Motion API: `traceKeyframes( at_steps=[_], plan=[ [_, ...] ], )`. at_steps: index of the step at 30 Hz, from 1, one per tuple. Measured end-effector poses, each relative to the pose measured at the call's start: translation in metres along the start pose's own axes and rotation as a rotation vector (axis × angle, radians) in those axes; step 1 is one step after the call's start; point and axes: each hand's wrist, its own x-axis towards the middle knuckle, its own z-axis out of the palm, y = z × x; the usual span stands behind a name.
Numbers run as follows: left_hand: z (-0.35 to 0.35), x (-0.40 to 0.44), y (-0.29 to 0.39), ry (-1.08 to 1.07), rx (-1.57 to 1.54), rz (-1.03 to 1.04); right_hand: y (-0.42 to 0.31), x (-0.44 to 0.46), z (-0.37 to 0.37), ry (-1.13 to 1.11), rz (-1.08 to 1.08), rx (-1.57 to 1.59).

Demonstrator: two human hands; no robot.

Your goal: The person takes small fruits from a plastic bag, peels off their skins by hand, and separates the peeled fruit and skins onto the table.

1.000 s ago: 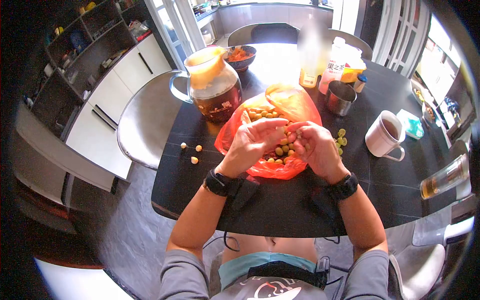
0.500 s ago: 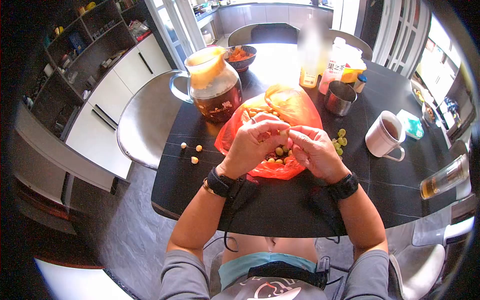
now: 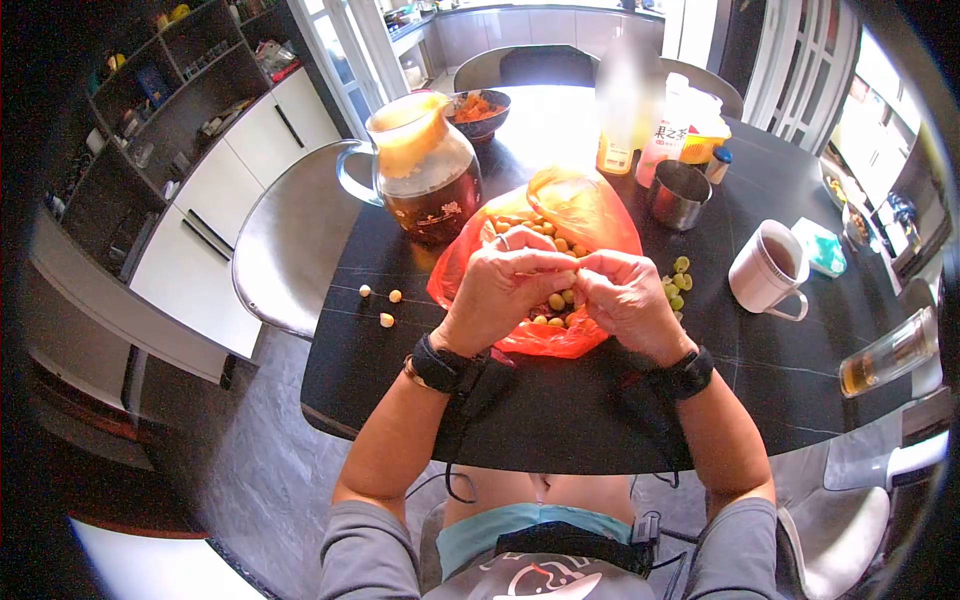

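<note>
My left hand (image 3: 510,285) and my right hand (image 3: 628,298) meet above a red plastic bag (image 3: 585,205). Both are closed, thumbs and fingers pinched together at the fingertips. Whatever lies between them is small and mostly covered by the fingers. Inside the bag are many small round yellow-brown fruits or nuts (image 3: 557,300), partly hidden under my hands. To the right of the bag lies a little heap of green pieces (image 3: 677,284), perhaps shells. Several pale, round kernels (image 3: 387,320) rest on the black table at the left.
A glass pitcher (image 3: 428,185) of dark drink stands behind the bag, beside a bowl (image 3: 482,118) of orange food. On the right are a metal cup (image 3: 680,197), bottles (image 3: 655,140), a white mug (image 3: 765,268), a tissue pack (image 3: 820,248) and a tilted-looking glass (image 3: 888,355).
My fingertips have drawn closer together, and the small pale thing glimpsed between them is now covered. More of the bag's contents shows behind my left hand. The table items have not moved.
</note>
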Motion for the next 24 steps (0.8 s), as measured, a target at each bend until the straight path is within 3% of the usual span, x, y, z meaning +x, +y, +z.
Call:
traceKeyframes(
  at_steps=[7, 13, 15, 24],
  plan=[
    [0.007, 0.000, 0.007, 0.085, 0.016, 0.048, 0.004, 0.000, -0.001, -0.001, -0.060, 0.052],
    [0.010, -0.002, 0.001, 0.122, -0.138, -0.085, 0.004, 0.000, 0.001, 0.016, -0.063, 0.079],
    [0.012, -0.004, 0.004, 0.104, -0.458, -0.327, 0.004, 0.000, -0.001, 0.020, -0.071, 0.027],
    [0.016, -0.008, -0.007, 0.049, -0.681, -0.446, 0.006, 0.001, 0.005, 0.081, -0.182, -0.244]
  ],
)
